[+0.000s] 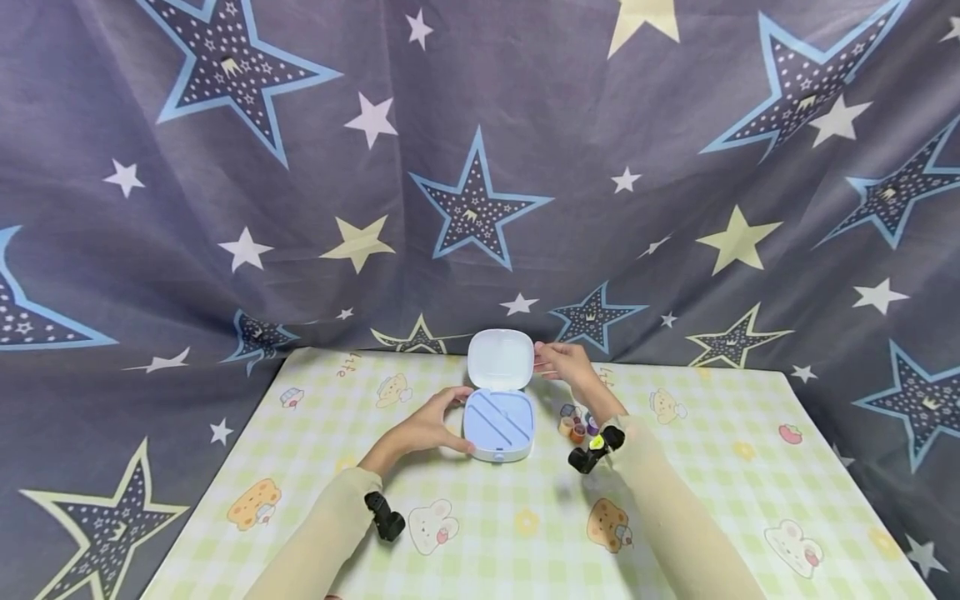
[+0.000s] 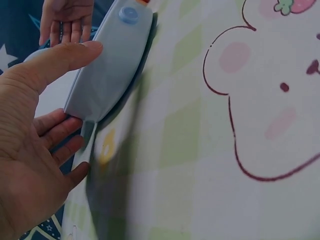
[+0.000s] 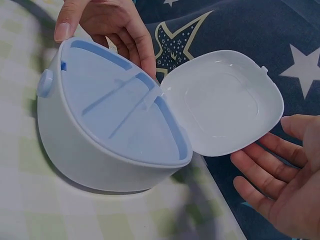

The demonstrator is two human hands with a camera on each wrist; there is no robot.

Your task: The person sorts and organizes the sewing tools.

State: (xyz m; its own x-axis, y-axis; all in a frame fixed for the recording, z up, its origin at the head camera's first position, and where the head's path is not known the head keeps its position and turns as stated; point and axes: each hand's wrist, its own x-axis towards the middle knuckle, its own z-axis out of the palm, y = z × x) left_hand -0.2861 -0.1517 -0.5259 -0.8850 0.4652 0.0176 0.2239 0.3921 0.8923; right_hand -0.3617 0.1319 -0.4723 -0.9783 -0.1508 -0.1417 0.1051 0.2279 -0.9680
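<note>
- Dark curtain, printed with plain and outlined stars, hangs across the far side; small crowns mark several of the large stars.
- Checked cloth, pale green and cream, covers the table surface; a printed rabbit lies at near left, a spotted biscuit figure at near right.
- Legible writing: "Life", set sideways on the far left part of the cloth; similar lettering farther right is partly hidden by the right arm.
- Box, pale and rounded, stands upright on the middle of the cloth; a round blue button sits on its near wall.
- Tray, light blue with diagonal grooves, fills the mouth of the box.
- Lid, white, stands raised at the far side of the box.
- Left hand: grips the left side of the box, thumb at the near rim, fingers toward the far corner.
- Right hand: fingers loosely extended, thumb apart, at the right edge of the lid; whether it pinches the edge cannot be told.
- Small jars, including orange and purple ones, are clustered right of the box; any labels are too small to read.
- Wrist cameras, black, sit at both pale sleeves; the right bears a yellow sticker, its marking unreadable.
</note>
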